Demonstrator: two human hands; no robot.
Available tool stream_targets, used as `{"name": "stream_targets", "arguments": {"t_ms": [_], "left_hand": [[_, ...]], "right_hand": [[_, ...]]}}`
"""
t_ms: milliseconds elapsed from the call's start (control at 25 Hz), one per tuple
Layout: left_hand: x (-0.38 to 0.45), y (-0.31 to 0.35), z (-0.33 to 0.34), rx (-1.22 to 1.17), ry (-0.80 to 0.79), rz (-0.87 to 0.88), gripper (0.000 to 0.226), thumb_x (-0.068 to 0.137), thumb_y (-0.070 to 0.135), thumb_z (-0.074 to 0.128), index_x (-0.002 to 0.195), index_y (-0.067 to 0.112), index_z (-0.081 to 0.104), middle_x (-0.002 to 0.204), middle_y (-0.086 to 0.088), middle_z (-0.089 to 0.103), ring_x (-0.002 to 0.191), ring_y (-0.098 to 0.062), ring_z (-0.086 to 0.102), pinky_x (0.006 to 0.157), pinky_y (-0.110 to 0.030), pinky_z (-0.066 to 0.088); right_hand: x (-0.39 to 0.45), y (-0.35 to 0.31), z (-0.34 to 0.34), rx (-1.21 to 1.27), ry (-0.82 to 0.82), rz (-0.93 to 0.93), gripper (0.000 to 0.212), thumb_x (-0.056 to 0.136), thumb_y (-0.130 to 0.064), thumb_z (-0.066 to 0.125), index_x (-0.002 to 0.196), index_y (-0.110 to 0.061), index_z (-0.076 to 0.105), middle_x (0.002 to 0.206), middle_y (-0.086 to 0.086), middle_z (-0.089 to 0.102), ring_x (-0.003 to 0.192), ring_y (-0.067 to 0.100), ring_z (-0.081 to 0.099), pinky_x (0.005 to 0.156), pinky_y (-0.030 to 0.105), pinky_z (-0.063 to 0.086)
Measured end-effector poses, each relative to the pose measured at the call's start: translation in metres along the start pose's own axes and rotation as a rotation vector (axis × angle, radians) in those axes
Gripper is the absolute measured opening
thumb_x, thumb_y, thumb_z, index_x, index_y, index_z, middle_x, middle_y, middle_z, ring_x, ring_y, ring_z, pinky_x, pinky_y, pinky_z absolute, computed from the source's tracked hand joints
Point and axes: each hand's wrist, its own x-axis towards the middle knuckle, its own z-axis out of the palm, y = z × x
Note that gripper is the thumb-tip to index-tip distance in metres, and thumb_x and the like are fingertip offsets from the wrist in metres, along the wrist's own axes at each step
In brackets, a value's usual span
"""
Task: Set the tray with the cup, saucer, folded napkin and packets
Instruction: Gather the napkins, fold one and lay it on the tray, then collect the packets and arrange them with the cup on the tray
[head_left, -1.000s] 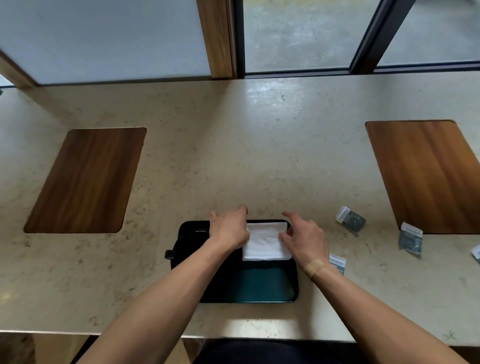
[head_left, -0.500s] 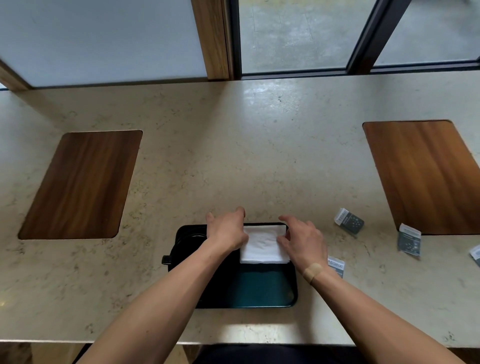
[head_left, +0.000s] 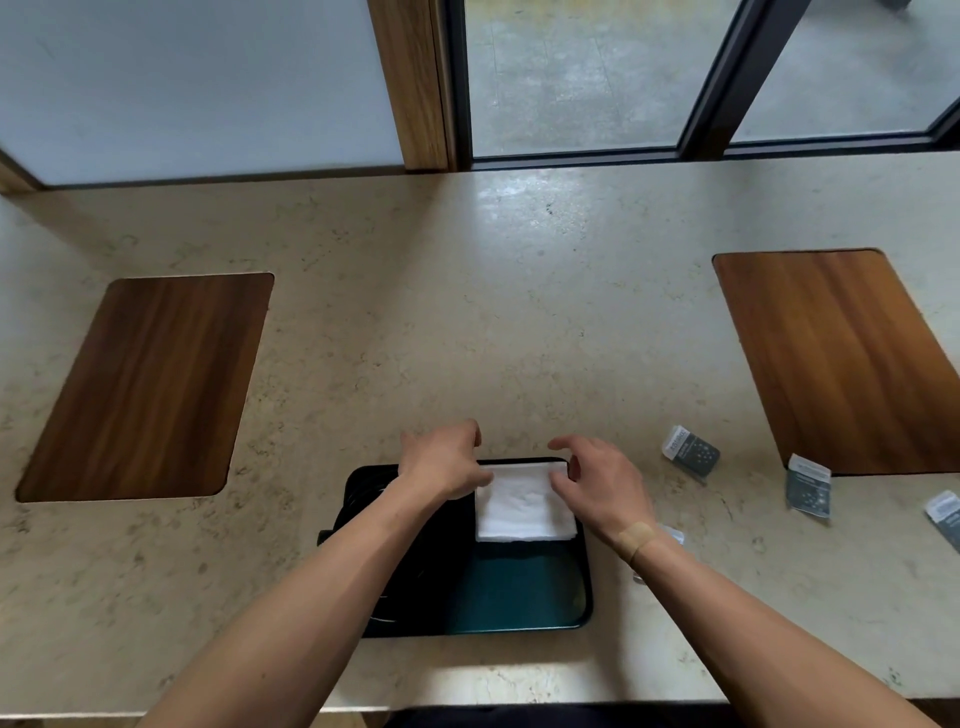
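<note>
Since a second ago: both hands lifted slightly off the napkin edges, fingers now curled above them; napkin itself unmoved.

Folded napkin (head_left: 524, 503): white, soft-textured, roughly square, slightly longer front-to-back, edges about parallel to the tray sides. Lying flat in the far right part of the tray, far edge close against the far rim.

Tray (head_left: 519, 597): black, rectangular, rounded corners, long axis left to right, on the stone counter (head_left: 467, 322) near its front edge. Near right half bare, showing a teal sheen. Left half mostly hidden under the left forearm; dark round shapes there, too obscured to identify.

Left hand (head_left: 441, 465): at the napkin's far left corner, fingers bent loosely. Whether touching the cloth: cannot tell. Nothing pinched visibly.

Right hand (head_left: 597, 486): at the napkin's right edge, fingers spread and curved, thumb tip near the far right corner. Contact uncertain. Plaster strip on the wrist.

Packets: one (head_left: 691, 451) on the counter right of the tray, tilted; one (head_left: 808, 486) partly overlapping the right wooden inlay (head_left: 831, 358); one (head_left: 945, 512) at the frame's right edge; one mostly hidden behind the right wrist. All dark with white ends.

Left wooden inlay (head_left: 145, 384) bare.
</note>
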Motion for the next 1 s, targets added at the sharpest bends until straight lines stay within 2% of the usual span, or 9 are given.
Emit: {"name": "stream_targets", "arguments": {"t_ms": [160,240,320,560,680,800,1000], "left_hand": [[0.008,-0.002,-0.013,-0.31,0.157,0.112,0.023,0.078,0.033,0.061,0.1,0.025,0.065,0.085,0.004,0.067,0.086,-0.02,0.064,0.084,-0.038,0.051],[0.011,0.005,-0.017,-0.373,0.177,0.165,0.019,0.079,0.034,0.062,0.095,0.026,0.067,0.083,0.007,0.067,0.083,-0.017,0.064,0.08,-0.037,0.053],[0.012,0.015,-0.017,-0.393,0.173,0.227,0.017,0.08,0.035,0.062,0.094,0.027,0.067,0.084,0.009,0.068,0.082,-0.014,0.064,0.08,-0.038,0.054],[0.014,0.055,-0.014,-0.388,0.199,0.391,0.012,0.084,0.033,0.063,0.094,0.028,0.068,0.087,0.011,0.069,0.081,-0.009,0.064,0.081,-0.038,0.054],[0.013,0.079,-0.009,-0.408,0.219,0.402,0.012,0.083,0.032,0.064,0.092,0.028,0.069,0.086,0.012,0.07,0.079,-0.007,0.064,0.081,-0.036,0.053],[0.012,0.107,0.005,-0.394,0.226,0.386,0.012,0.081,0.033,0.065,0.092,0.029,0.069,0.084,0.012,0.07,0.078,-0.006,0.064,0.08,-0.035,0.054],[0.0,0.158,0.038,-0.363,0.193,0.352,0.016,0.081,0.035,0.069,0.095,0.027,0.069,0.084,0.011,0.071,0.076,-0.007,0.064,0.077,-0.034,0.055]], "right_hand": [[0.007,0.005,-0.009,0.038,0.107,0.064,0.022,0.085,-0.029,0.061,0.106,-0.028,0.065,0.074,-0.01,0.055,0.074,0.012,0.054,0.062,0.028,0.042],[0.008,0.008,-0.015,0.045,0.138,0.094,0.018,0.086,-0.03,0.063,0.103,-0.027,0.066,0.074,-0.009,0.058,0.071,0.011,0.056,0.063,0.031,0.048],[0.006,0.014,-0.023,0.04,0.161,0.129,0.016,0.087,-0.032,0.063,0.102,-0.027,0.066,0.077,-0.008,0.06,0.073,0.01,0.058,0.066,0.035,0.055],[-0.005,0.043,-0.053,0.064,0.251,0.226,0.016,0.089,-0.033,0.064,0.103,-0.026,0.066,0.086,-0.008,0.063,0.078,0.009,0.061,0.07,0.035,0.057],[-0.009,0.068,-0.071,0.074,0.278,0.24,0.015,0.089,-0.032,0.065,0.103,-0.026,0.067,0.089,-0.006,0.066,0.081,0.012,0.062,0.072,0.037,0.056],[-0.011,0.098,-0.089,0.08,0.287,0.238,0.017,0.088,-0.031,0.066,0.104,-0.024,0.068,0.093,-0.006,0.067,0.083,0.013,0.062,0.07,0.032,0.053],[-0.023,0.15,-0.112,0.081,0.194,0.156,0.019,0.087,-0.03,0.069,0.105,-0.022,0.068,0.092,-0.004,0.068,0.079,0.011,0.061,0.066,0.025,0.05]]}}
